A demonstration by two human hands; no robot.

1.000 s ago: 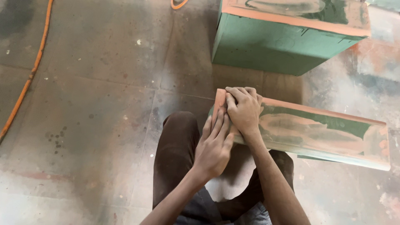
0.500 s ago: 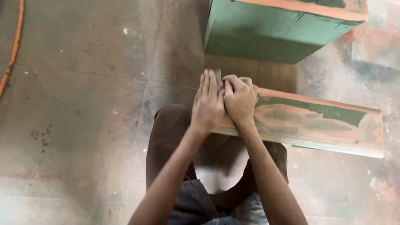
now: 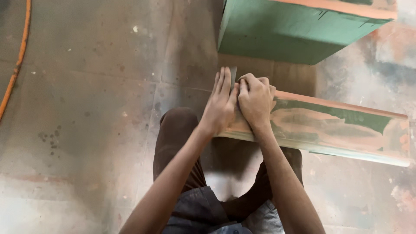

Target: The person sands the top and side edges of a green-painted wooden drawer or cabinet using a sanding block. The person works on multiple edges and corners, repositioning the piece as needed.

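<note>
While both hands, left (image 3: pixel 222 104) flat and right (image 3: pixel 255 99) fisted, press sandpaper (image 3: pixel 233 74) at the board's (image 3: pixel 338 128) end, it may slip off.

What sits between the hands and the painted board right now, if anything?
Nothing between the left hand and the board: its palm lies flat on the board's near end. The right hand is fisted on a small grey piece, possibly an abrasive or scraper, pressed against that end.
</note>
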